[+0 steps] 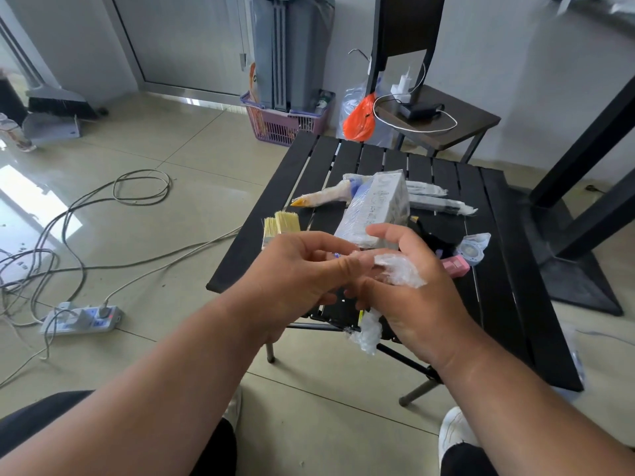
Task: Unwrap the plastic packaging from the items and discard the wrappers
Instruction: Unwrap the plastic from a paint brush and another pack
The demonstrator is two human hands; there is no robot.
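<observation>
Peeling clingy plastic off a small item, held above the near edge of the black table (498, 269).

To do this well, I'd keep the item steady in one hand and draw the crumpled wrap (398, 269) off in one long pull rather than tearing it, then gather the loose tail hanging below the hands before binning it. The left hand (295, 273) is raised in front of the table, fingers curled and pinching something small at the fingertips; only a speck of blue shows, so I cannot tell what it is. The right hand (412, 290) meets it palm inward, fingers closed around the wrap. A wrapped box (374, 207) and other wrapped items lie on the table just behind the hands.
</observation>
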